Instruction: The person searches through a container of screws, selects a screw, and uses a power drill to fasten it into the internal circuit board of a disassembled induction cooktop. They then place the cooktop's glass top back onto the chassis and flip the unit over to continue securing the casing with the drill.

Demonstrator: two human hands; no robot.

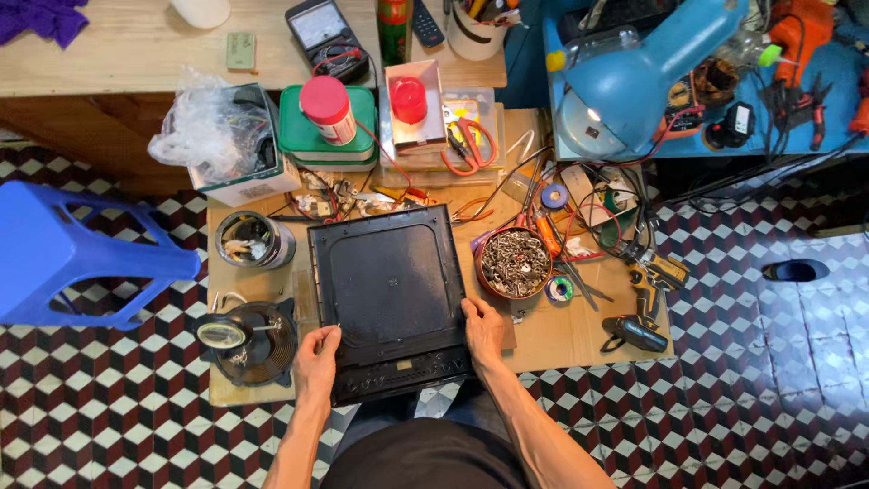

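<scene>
Here, a black induction cooktop (391, 299) lies flat at the middle of the bench's (561, 340) near edge, its control strip jutting slightly past that edge toward the person. The left hand (317, 355) clasps the cooktop's near-left corner, grip closed on the rim, thumb on top; the right hand (482, 333) clamps the right side the same way. Just right of the cooktop stands a round bowl of metal screws (514, 263). At the bench's near-left corner rests a black fan (246, 340), behind it a metal tin (253, 240). A cordless drill (647, 276) lies by the right edge.
</scene>
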